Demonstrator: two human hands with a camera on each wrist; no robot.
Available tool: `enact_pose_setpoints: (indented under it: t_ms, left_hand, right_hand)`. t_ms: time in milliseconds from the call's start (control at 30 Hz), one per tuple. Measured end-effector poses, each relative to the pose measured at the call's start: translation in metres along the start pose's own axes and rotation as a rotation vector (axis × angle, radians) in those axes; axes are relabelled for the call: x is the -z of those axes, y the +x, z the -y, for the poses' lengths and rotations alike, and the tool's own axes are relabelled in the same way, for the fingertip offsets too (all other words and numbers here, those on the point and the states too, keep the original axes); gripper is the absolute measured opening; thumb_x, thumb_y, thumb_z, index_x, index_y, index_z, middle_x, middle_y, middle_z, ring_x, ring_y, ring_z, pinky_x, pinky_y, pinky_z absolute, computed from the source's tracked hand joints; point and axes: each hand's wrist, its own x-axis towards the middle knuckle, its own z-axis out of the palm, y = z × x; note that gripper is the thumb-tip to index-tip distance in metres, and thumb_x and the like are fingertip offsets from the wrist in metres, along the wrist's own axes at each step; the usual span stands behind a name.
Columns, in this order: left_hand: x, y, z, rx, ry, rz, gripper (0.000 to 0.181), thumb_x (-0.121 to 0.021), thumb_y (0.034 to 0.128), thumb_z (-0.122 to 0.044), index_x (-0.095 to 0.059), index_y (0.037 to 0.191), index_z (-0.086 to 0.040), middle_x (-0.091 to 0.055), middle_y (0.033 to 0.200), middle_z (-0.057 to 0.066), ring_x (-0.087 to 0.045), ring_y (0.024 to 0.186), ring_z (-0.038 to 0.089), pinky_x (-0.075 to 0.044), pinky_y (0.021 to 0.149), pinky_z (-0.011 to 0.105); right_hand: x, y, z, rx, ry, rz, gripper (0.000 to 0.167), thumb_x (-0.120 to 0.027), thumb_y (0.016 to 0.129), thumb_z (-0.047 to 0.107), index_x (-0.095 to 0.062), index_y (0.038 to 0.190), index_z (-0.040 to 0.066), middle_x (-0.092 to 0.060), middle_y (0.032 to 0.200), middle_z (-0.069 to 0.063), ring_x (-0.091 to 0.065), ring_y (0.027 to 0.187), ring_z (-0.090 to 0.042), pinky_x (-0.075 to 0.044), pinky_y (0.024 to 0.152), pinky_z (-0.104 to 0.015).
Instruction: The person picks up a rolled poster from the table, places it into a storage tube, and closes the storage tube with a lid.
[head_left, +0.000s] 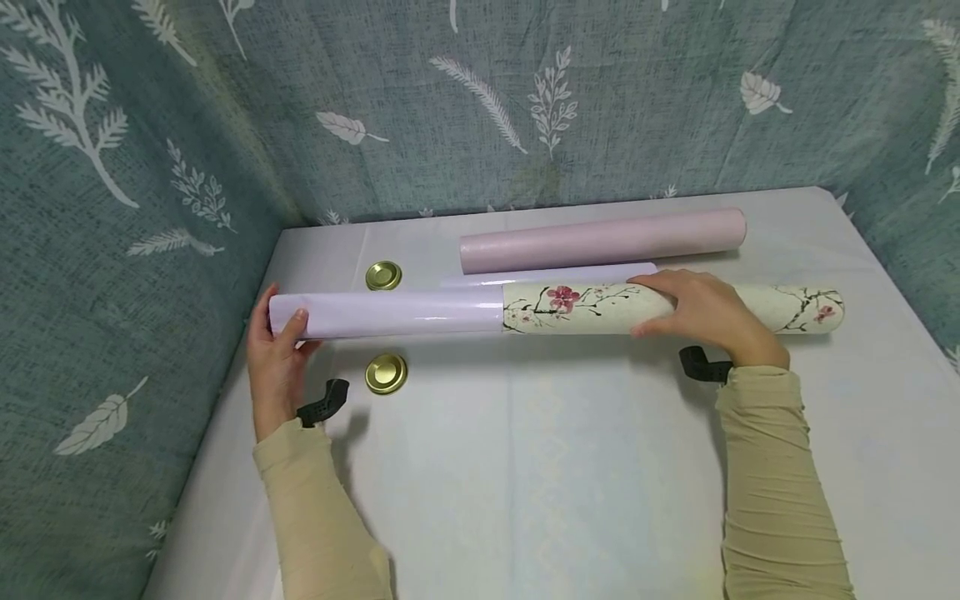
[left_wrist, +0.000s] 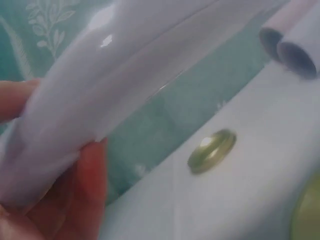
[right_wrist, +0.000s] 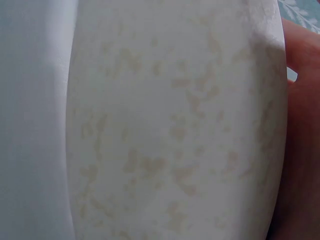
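- Grip [right_wrist: 304, 135]: at the right edge, only partly in frame; it lies against the near side of the roll, with a small pale gap showing between its upper and lower parts.
- Roll [right_wrist: 175, 120]: fills the middle, left of the grip, running top to bottom; whitish, with faint, blurred beige blotches, darker in shade close to the grip.
- Bench [right_wrist: 32, 120]: a plain pale strip beyond the roll, on the side away from the grip.
- Cloth [right_wrist: 302, 12]: teal with a white leaf print, in the corner above the grip.

The right wrist view crops and blurs the patterned roll [right_wrist: 165, 125].
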Motion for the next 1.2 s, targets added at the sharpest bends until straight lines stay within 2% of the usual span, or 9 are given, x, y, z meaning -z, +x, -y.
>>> enact_pose_setpoints:
  t_ms: [133, 233, 300, 433, 600, 833, 1033, 1133, 1200]
  left_hand:
    - [-0.004, 0.002, 0.006, -0.007, -0.185, -0.020, 0.058, -0.068, 0.0781, -0.009, -0.043, 0.129, -0.020, -0.041, 0.122, 0.011, -0.052, 0.095, 0.023, -0.050, 0.071, 0.032]
    - [-0.010, 0.004, 0.012, 0.003, -0.305, 0.001, 0.055, -0.067, 0.0795, -0.009, -0.041, 0.127, -0.016, -0.044, 0.116, 0.012, -0.052, 0.093, 0.023, -0.048, 0.073, 0.035]
    - [-0.014, 0.006, 0.016, 0.023, -0.354, 0.016, 0.055, -0.066, 0.0795, -0.007, -0.039, 0.126, -0.018, -0.045, 0.115, 0.011, -0.053, 0.094, 0.024, -0.048, 0.073, 0.036]
    - [-0.021, 0.008, 0.020, 0.031, -0.335, 0.015, 0.065, -0.068, 0.0772, -0.003, -0.032, 0.128, -0.024, -0.042, 0.118, 0.012, -0.055, 0.094, 0.026, -0.051, 0.072, 0.039]
    - [-0.023, 0.007, 0.020, 0.000, -0.269, -0.020, 0.079, -0.072, 0.0720, -0.001, -0.028, 0.131, -0.028, -0.036, 0.125, 0.013, -0.054, 0.099, 0.028, -0.049, 0.075, 0.038]
    - [-0.026, 0.005, 0.015, -0.049, -0.195, -0.058, 0.081, -0.075, 0.0684, -0.003, -0.030, 0.130, -0.027, -0.035, 0.124, 0.013, -0.053, 0.099, 0.027, -0.051, 0.074, 0.035]
    - [-0.029, 0.007, 0.011, -0.088, -0.234, -0.057, 0.083, -0.073, 0.0694, 0.001, -0.028, 0.132, -0.030, -0.035, 0.124, 0.013, -0.052, 0.098, 0.027, -0.051, 0.072, 0.036]
    - [-0.032, 0.007, 0.012, -0.102, -0.297, -0.050, 0.081, -0.071, 0.0724, -0.001, -0.026, 0.132, -0.031, -0.036, 0.124, 0.012, -0.053, 0.096, 0.027, -0.050, 0.074, 0.036]
    - [-0.035, 0.007, 0.014, -0.100, -0.362, -0.029, 0.072, -0.069, 0.0754, -0.003, -0.030, 0.130, -0.027, -0.040, 0.120, 0.012, -0.053, 0.094, 0.026, -0.048, 0.075, 0.036]
  right_hand:
    - [0.000, -0.001, -0.001, -0.006, 0.016, -0.015, 0.078, -0.071, 0.060, 0.059, -0.049, 0.127, 0.027, -0.049, 0.128, -0.002, -0.041, 0.119, -0.025, -0.032, 0.093, -0.045]
    - [0.000, -0.001, -0.001, -0.013, 0.022, -0.031, 0.078, -0.071, 0.060, 0.060, -0.049, 0.127, 0.028, -0.049, 0.127, -0.002, -0.042, 0.118, -0.024, -0.032, 0.092, -0.046]
    - [0.000, -0.002, -0.001, -0.021, 0.024, -0.041, 0.078, -0.071, 0.060, 0.060, -0.048, 0.127, 0.029, -0.049, 0.128, -0.002, -0.041, 0.118, -0.024, -0.032, 0.091, -0.046]
    - [0.000, -0.003, -0.001, -0.024, 0.023, -0.049, 0.079, -0.071, 0.060, 0.060, -0.047, 0.129, 0.029, -0.047, 0.129, -0.002, -0.040, 0.120, -0.025, -0.031, 0.092, -0.047]
    - [0.000, -0.002, -0.001, -0.019, 0.018, -0.058, 0.079, -0.070, 0.060, 0.060, -0.047, 0.129, 0.029, -0.047, 0.129, -0.002, -0.040, 0.120, -0.025, -0.032, 0.093, -0.047]
    - [0.000, -0.001, -0.001, -0.003, 0.013, -0.059, 0.076, -0.069, 0.060, 0.062, -0.049, 0.126, 0.030, -0.049, 0.127, 0.000, -0.042, 0.118, -0.023, -0.033, 0.092, -0.045]
    - [-0.001, 0.000, -0.001, -0.003, 0.010, -0.064, 0.076, -0.070, 0.060, 0.061, -0.050, 0.126, 0.029, -0.049, 0.127, -0.001, -0.042, 0.118, -0.024, -0.032, 0.092, -0.045]
    - [-0.001, 0.000, -0.001, -0.004, 0.012, -0.068, 0.075, -0.071, 0.060, 0.059, -0.049, 0.126, 0.029, -0.049, 0.127, -0.001, -0.042, 0.118, -0.024, -0.032, 0.092, -0.045]
    - [-0.002, 0.000, -0.001, -0.005, 0.010, -0.070, 0.076, -0.070, 0.060, 0.060, -0.049, 0.127, 0.029, -0.049, 0.127, -0.001, -0.042, 0.118, -0.024, -0.032, 0.092, -0.046]
